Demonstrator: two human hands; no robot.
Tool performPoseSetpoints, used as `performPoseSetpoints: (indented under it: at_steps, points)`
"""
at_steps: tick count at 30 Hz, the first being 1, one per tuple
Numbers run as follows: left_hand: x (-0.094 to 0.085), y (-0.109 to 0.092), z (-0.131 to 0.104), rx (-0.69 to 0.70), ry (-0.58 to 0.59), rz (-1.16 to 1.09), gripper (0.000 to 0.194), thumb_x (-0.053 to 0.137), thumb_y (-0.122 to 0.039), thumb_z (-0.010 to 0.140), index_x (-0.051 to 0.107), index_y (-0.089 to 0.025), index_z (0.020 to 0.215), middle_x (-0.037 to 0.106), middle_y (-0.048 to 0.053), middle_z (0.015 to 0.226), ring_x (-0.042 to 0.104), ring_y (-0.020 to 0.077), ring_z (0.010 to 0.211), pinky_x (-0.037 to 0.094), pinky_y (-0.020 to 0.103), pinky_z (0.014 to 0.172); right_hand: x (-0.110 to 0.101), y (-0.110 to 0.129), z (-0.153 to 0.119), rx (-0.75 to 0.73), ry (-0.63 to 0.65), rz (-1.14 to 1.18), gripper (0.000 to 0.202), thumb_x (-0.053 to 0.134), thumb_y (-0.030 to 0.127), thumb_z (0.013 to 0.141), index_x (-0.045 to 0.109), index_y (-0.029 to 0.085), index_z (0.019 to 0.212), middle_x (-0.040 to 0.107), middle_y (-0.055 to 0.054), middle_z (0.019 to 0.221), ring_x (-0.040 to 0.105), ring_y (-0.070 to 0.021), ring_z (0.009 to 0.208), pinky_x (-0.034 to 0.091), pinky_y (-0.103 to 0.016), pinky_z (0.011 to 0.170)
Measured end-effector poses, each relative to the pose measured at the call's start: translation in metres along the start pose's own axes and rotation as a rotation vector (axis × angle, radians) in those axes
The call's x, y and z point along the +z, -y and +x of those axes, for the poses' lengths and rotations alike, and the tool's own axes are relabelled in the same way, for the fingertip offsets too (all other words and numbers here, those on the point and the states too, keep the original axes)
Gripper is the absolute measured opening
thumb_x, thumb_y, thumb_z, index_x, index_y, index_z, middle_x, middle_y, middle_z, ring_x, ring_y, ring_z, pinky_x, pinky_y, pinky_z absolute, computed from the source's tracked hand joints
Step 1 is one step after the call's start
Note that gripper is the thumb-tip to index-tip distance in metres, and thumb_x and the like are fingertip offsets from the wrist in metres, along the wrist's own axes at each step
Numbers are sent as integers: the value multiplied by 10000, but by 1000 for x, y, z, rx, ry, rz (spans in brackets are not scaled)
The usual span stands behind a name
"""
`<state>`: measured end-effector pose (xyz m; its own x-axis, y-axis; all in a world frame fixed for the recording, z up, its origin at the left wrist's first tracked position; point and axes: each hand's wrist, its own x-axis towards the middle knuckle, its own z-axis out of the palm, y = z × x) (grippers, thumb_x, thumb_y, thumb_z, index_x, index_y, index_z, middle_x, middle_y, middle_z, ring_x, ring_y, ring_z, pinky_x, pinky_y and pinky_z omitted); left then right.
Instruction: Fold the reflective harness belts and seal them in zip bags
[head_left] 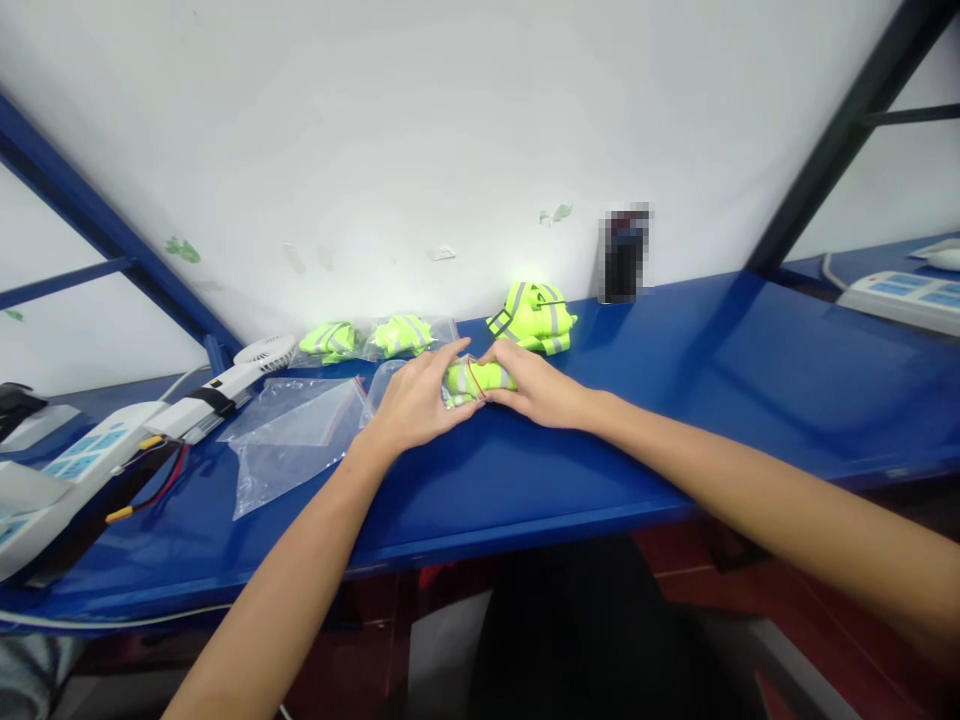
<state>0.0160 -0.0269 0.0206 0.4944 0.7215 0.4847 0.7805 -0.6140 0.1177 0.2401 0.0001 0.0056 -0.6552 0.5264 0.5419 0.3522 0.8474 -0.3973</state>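
Observation:
Between my two hands is a folded neon-yellow reflective vest (493, 376) with silver strips, partly inside a clear zip bag (467, 366) whose red seal line crosses the bundle. My left hand (421, 396) is wrapped round the bag's side, thumb along the near edge. From the other side my right hand (534, 384) presses the vest, fingers behind and thumb in front. Just beyond the hands lies a loose reflective vest (534, 315) with a black buckle. Two more vests sit bagged by the wall, a left one (330, 341) and a right one (403, 334).
Flat clear zip bags (289, 440) lie left of my left arm. Farther left are a white handheld fan (266, 352), a power strip (90, 455) and a cable with yellow connectors (120, 515). A blurred dark object (625, 260) leans on the wall; another power strip (911, 295) stands at right.

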Motion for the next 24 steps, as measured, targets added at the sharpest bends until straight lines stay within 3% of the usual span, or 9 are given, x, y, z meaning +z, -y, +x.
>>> performPoseSetpoints:
  at_steps: [4, 7, 12, 18, 21, 24]
  points:
    - [2, 4, 0, 63, -10, 81, 556, 553, -464, 919, 473, -193, 1398, 609, 123, 1280, 567, 286, 1175, 454, 436, 1012, -5, -2, -1, -53, 14, 31, 306, 552, 187, 870, 422, 194, 1147, 473, -116, 1134, 490, -268, 1080, 446, -447, 942]
    - [4, 4, 0, 72, -17, 153, 597, 519, -497, 931, 452, -179, 1432, 576, 147, 1225, 555, 293, 1145, 469, 440, 979, -5, -4, -3, -63, -1, 15, 426, 534, 112, 812, 408, 185, 1213, 411, -137, 1197, 430, -287, 1184, 420, -482, 997]
    - [6, 6, -1, 73, -46, 145, 659, 507, -527, 933, 384, -175, 1477, 608, 144, 1189, 596, 284, 1102, 499, 412, 926, -2, -3, -3, -79, -42, 24, 442, 529, 87, 810, 491, 207, 1234, 529, -100, 1096, 552, -246, 986, 484, -431, 886]
    - [9, 10, -2, 177, -140, 60, 551, 572, -491, 912, 516, -205, 1379, 675, 126, 1180, 644, 268, 1066, 502, 403, 940, 6, -1, -3, -45, -166, 73, 413, 609, 123, 779, 522, 201, 1176, 639, -97, 1148, 628, -248, 1011, 514, -396, 881]
    - [9, 7, -1, 149, -121, 26, 536, 567, -477, 916, 521, -211, 1379, 672, 126, 1198, 647, 269, 1079, 509, 408, 941, 9, -2, -3, 18, -181, 95, 343, 634, 153, 791, 559, 206, 1122, 673, -70, 1107, 656, -235, 976, 530, -381, 868]
    - [7, 2, 1, 139, -28, 2, 638, 614, -487, 877, 458, -215, 1434, 622, 133, 1289, 609, 290, 1164, 495, 425, 979, 11, -4, -2, 78, -217, 170, 309, 670, 179, 789, 581, 203, 1084, 683, -57, 1086, 664, -227, 983, 541, -385, 888]
